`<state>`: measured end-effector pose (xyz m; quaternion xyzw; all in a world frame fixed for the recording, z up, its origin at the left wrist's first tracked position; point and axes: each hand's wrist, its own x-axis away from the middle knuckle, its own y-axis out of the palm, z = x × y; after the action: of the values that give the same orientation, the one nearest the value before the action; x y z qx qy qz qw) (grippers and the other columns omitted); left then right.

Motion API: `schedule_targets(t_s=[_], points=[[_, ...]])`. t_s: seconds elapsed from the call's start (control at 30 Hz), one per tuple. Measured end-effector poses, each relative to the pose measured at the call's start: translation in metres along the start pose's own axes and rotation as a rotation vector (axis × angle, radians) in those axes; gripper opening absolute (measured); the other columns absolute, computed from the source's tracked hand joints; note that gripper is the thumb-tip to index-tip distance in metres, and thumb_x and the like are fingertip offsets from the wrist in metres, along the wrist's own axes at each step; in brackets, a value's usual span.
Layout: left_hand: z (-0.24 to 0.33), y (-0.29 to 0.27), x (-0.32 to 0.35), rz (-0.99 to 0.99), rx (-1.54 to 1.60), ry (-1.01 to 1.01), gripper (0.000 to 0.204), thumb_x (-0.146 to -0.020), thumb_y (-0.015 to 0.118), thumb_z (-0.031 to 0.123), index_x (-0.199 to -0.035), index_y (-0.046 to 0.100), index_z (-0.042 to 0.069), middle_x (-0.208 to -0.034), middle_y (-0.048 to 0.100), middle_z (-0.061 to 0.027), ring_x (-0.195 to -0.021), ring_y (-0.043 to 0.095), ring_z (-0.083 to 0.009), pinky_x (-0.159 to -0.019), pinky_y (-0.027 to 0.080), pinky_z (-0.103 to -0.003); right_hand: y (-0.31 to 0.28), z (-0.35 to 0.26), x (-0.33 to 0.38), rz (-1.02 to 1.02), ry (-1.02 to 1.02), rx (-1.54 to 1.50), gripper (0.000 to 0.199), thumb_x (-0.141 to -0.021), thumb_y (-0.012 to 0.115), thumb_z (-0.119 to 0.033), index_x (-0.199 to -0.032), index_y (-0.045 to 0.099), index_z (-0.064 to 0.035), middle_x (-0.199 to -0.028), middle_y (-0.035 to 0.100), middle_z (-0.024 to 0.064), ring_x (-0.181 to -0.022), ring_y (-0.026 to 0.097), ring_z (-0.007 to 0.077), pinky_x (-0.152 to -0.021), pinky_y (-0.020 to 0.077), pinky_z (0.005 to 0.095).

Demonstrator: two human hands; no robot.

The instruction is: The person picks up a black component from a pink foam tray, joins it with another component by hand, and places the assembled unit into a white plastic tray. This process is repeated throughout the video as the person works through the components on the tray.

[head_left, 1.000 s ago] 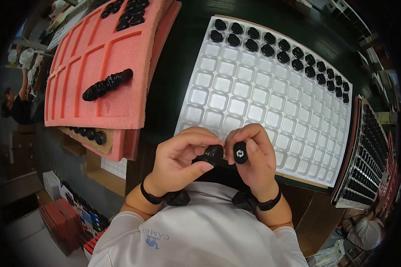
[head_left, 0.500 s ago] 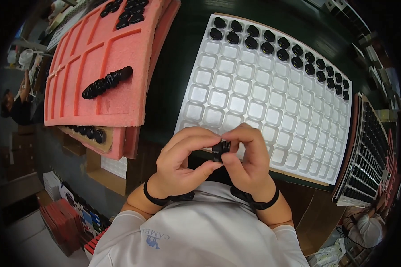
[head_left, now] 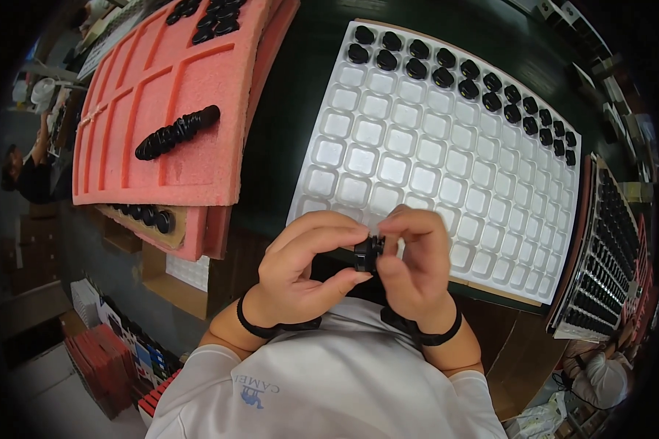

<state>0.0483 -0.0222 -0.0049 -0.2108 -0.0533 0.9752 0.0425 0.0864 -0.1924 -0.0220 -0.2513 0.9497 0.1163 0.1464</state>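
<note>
In front of my chest, my left hand (head_left: 300, 263) pinches a small black cylindrical part (head_left: 366, 254) between thumb and fingertips. The part has a ridged, stepped right end. My right hand (head_left: 417, 263) is curled close beside that end, its thumb and forefinger parted and slightly blurred. Beyond both hands lies a white moulded tray (head_left: 392, 170) of square pockets. Two rows of similar black parts (head_left: 416, 69) fill its far edge.
At left, a stack of pink foam trays (head_left: 198, 164) bears a row of black ring-like pieces (head_left: 176, 133) and more black parts (head_left: 216, 22). Another tray full of black parts (head_left: 600, 256) stands at right. A cardboard box (head_left: 172, 282) is low on the left.
My right thumb and forefinger have parted and drawn slightly right, off the black part. The left hand still pinches it, and more of its right end shows.
</note>
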Motion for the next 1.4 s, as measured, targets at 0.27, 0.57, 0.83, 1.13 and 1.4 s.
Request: schedule_targets(t_s=[0.27, 0.57, 0.83, 1.13, 1.4], points=[[-0.002, 0.002, 0.002, 0.012, 0.006, 0.009, 0.039, -0.071, 0.075, -0.001, -0.107, 0.060, -0.007, -0.103, 0.060, -0.0170, -0.090, 0.060, -0.0229, -0.079, 0.050, -0.030, 0.005, -0.002, 0.000, 0.048, 0.046, -0.248, 0.017, -0.092, 0.046, -0.002, -0.109, 0.047, 0.0013, -0.094, 0.053, 0.0063, -0.077, 0.047, 0.0075, -0.067, 0.0406, 0.0219], [-0.003, 0.000, 0.003, -0.009, 0.059, -0.008, 0.039, -0.074, 0.073, -0.001, -0.110, 0.058, -0.007, -0.105, 0.059, -0.0176, -0.093, 0.060, -0.0221, -0.079, 0.050, -0.029, 0.007, -0.016, -0.002, 0.175, 0.298, -0.362, 0.040, -0.091, 0.056, -0.033, -0.108, 0.045, 0.0019, -0.082, 0.049, 0.0050, -0.071, 0.044, 0.0111, -0.067, 0.0363, 0.0244], [-0.002, 0.000, 0.004, 0.016, 0.100, -0.016, 0.041, -0.076, 0.072, 0.001, -0.113, 0.056, -0.008, -0.108, 0.056, -0.0171, -0.095, 0.059, -0.0220, -0.081, 0.052, -0.029, -0.008, -0.005, 0.000, -0.014, 0.028, 0.045, 0.040, -0.087, 0.064, -0.028, -0.109, 0.051, 0.0012, -0.084, 0.051, 0.0059, -0.075, 0.047, 0.0138, -0.070, 0.0381, 0.0259], [-0.009, 0.000, 0.005, 0.007, 0.266, -0.115, 0.044, -0.082, 0.071, 0.011, -0.117, 0.052, -0.008, -0.111, 0.053, -0.0172, -0.099, 0.058, -0.0224, -0.083, 0.053, -0.030, -0.014, -0.015, -0.009, -0.091, -0.083, 0.308, 0.028, -0.077, 0.071, -0.010, -0.100, 0.057, -0.0002, -0.091, 0.055, 0.0092, -0.081, 0.050, 0.0181, -0.075, 0.0409, 0.0290], [-0.025, -0.002, -0.006, 0.014, 0.074, -0.106, 0.037, -0.087, 0.064, 0.012, -0.118, 0.053, -0.004, -0.112, 0.055, -0.0145, -0.101, 0.057, -0.0237, -0.087, 0.048, -0.034, -0.024, -0.045, -0.039, -0.193, -0.064, 0.596, 0.024, -0.076, 0.066, -0.002, -0.098, 0.057, 0.0005, -0.089, 0.056, 0.0094, -0.081, 0.052, 0.0197, -0.073, 0.0426, 0.0295]])
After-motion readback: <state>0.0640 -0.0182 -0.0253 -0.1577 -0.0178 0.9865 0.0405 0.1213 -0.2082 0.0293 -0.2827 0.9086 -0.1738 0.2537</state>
